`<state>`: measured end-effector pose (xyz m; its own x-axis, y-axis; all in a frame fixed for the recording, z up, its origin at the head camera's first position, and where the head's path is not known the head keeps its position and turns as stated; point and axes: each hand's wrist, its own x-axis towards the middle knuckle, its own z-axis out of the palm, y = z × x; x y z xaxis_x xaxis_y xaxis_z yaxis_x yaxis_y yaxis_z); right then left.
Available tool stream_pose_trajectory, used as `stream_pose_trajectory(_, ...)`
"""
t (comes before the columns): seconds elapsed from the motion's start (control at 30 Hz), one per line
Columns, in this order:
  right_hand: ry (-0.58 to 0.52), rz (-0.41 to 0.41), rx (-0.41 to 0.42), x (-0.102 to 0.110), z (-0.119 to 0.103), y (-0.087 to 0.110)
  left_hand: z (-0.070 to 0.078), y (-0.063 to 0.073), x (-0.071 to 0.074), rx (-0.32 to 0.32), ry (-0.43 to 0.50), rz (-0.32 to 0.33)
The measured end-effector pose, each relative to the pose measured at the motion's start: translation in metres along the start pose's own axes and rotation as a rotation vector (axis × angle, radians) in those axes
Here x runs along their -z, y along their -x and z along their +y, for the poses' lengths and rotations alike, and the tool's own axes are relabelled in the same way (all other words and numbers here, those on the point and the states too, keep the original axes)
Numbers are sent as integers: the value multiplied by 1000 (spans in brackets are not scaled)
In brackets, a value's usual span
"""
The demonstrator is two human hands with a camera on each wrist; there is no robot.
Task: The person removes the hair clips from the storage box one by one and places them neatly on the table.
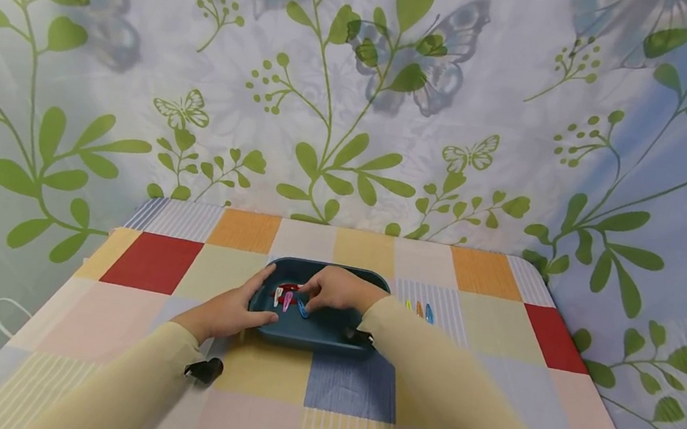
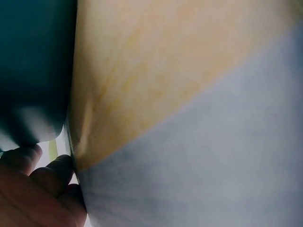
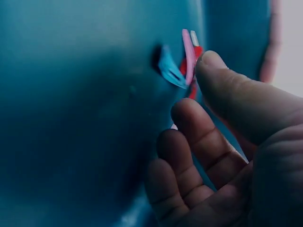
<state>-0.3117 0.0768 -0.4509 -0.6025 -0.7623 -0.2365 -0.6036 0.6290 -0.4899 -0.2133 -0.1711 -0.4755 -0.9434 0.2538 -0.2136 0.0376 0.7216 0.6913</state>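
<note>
A dark teal tray [image 1: 325,346] lies on the table with several snap hair clips near its left end. The left hand [image 1: 231,309] holds the tray's left side, thumb over the front-left corner, fingers along the outer wall. Inside the tray is the right hand [image 1: 342,291], its index fingertip at the red hair clip [image 1: 289,285] and its thumb beside the blue hair clip [image 1: 302,308]. Those two fingertips stand apart. A pink hair clip [image 3: 187,54] and a white hair clip [image 1: 277,297] lie close by. The thumb partly hides the red clip in the right wrist view.
Right of the tray, a yellow hair clip [image 1: 408,305], an orange hair clip [image 1: 419,309] and a blue hair clip [image 1: 430,313] lie in a row. A patchwork cloth [image 1: 352,384] covers the table. Behind it hangs a leaf-print curtain [image 1: 359,99]. A white cable [image 1: 2,317] shows at the left edge.
</note>
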Motion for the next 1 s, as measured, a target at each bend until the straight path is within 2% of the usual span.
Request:
stream_pose_trajectory(0.4, 11, -2, 8, -15, 5, -9, -2, 1, -4, 6, -4, 11)
stream_pose_trajectory(0.8, 56, -17, 16, -14, 1, -6, -2, 3, -3, 9, 0, 15)
stream_pose_trajectory(1.0, 45, -32, 15, -12, 1, -5, 0, 3, -3, 8, 5, 16)
